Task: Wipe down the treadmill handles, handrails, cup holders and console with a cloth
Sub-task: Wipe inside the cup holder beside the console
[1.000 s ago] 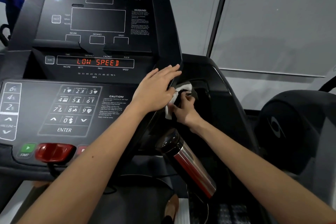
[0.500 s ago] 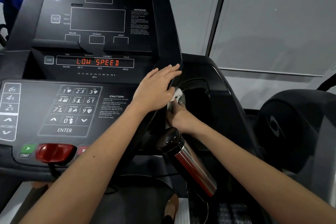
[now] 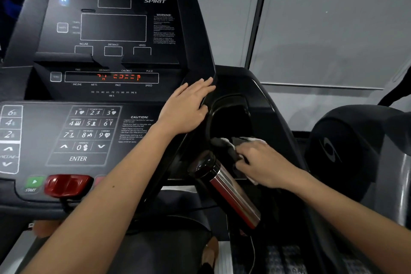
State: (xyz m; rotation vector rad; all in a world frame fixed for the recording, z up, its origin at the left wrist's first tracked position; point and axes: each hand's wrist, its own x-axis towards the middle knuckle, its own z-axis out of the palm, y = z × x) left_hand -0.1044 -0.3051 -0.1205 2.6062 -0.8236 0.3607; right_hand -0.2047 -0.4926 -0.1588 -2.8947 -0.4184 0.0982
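Head view shows two hands and one cloth [image 3: 229, 143]: the right hand [image 3: 264, 163] pinches it against the cup holder [image 3: 231, 104] front rim, bunched, stretched left-right; left hand [image 3: 186, 109] lies flat, fingers together, on the console [image 3: 106, 55] edge.

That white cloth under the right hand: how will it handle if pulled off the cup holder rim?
The cloth is probably floppy: it drapes, crumpled, over the cup holder rim. Likely light, bunched under the right hand. It may snag or trail rather than slide.

a steel flask [image 3: 231, 193] leans tilted by a grey wall [image 3: 333, 29].
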